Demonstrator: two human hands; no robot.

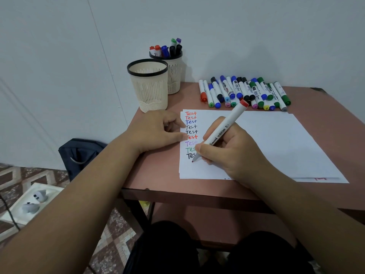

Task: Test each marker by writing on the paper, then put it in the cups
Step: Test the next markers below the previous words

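Marker: red-capped marker [223,133] with the cap parked on its back end, tip touching the paper [276,143] just under the last black "Test"; I see only a red dot there so far.
Right hand: my right hand [231,153] pinches the barrel low down, fingers curled round it.
Left hand: my left hand [156,131] rests on the paper's left edge, fingers loosely bent and holding nothing.
Risk, smear: I judge my right palm could drag across wet ink, since it lies on the sheet beside the column.
Risk, slip: the stacked sheets could shift if the left hand lifts mid-stroke.
Risk, room: little blank space is left below the tip, so the next word may crowd the bottom edge.
Words: nine "Test" lines (some half hidden by my fingers).
Cups: two, the near cup [148,86] showing nothing inside, the far cup [173,76] holding about seven markers.
Loose markers: roughly twenty in the untested pile [245,93]; overlap blocks an exact count.
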